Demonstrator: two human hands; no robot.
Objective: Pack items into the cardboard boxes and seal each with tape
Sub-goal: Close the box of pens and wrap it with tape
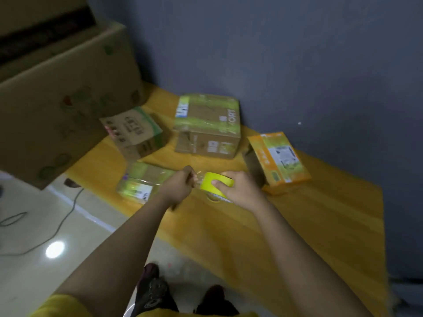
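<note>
Right hand (238,191) grips tape roll (216,184) — left hand (180,186) pinches end.

Surface: a yellow-orange table (320,225) set against a grey-blue wall.
Left of the left hand (177,187): a small taped box (143,181) lying flat, partly behind that hand.
Beyond the hands: a taped cardboard box (207,126) near the wall.
Beyond and further left: a smaller cardboard box (134,131), tilted, just beside a big carton (57,106).
Right of the right hand (240,191): an orange box (278,159) on its side, open end facing left.
</note>
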